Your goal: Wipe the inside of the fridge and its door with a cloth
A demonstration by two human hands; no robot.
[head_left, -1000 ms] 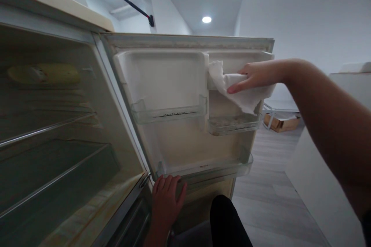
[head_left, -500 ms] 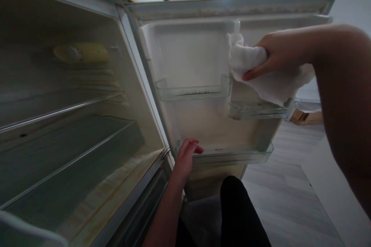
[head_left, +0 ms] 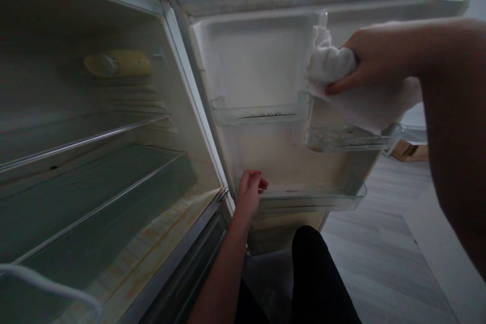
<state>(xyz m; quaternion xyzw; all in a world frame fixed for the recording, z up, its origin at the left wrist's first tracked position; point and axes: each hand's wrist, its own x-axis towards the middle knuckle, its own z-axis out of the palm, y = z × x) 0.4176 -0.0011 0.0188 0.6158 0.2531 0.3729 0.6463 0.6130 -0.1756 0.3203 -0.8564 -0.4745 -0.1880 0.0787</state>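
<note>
My right hand point(head_left: 366, 63) is closed on a white cloth point(head_left: 330, 63), pressing it against the inner panel of the open fridge door point(head_left: 258, 61), beside the upright ridge between its two upper sections. The cloth's loose end hangs down to the right door shelf point(head_left: 345, 142), a clear plastic one. Low at the door's hinge side is my left hand point(head_left: 251, 192), its fingers loosely bent and nothing visible in them. It overlaps the left end of the bottom door shelf point(head_left: 315, 203); whether it touches the shelf I cannot tell.
On the left stands the fridge interior with a glass shelf point(head_left: 152, 187), stained lower edge and yellowish lamp cover point(head_left: 125, 63). A white cord point(head_left: 49, 283) crosses the lower left. Another clear shelf point(head_left: 261, 113) sits on the door. My knee point(head_left: 307, 253) is below; a brown box point(head_left: 410, 151) lies beyond the door.
The view has shifted slightly, so the door sits higher and further right. My right hand still holds the cloth near the ridge. My left hand's fingers are a little more curled.
</note>
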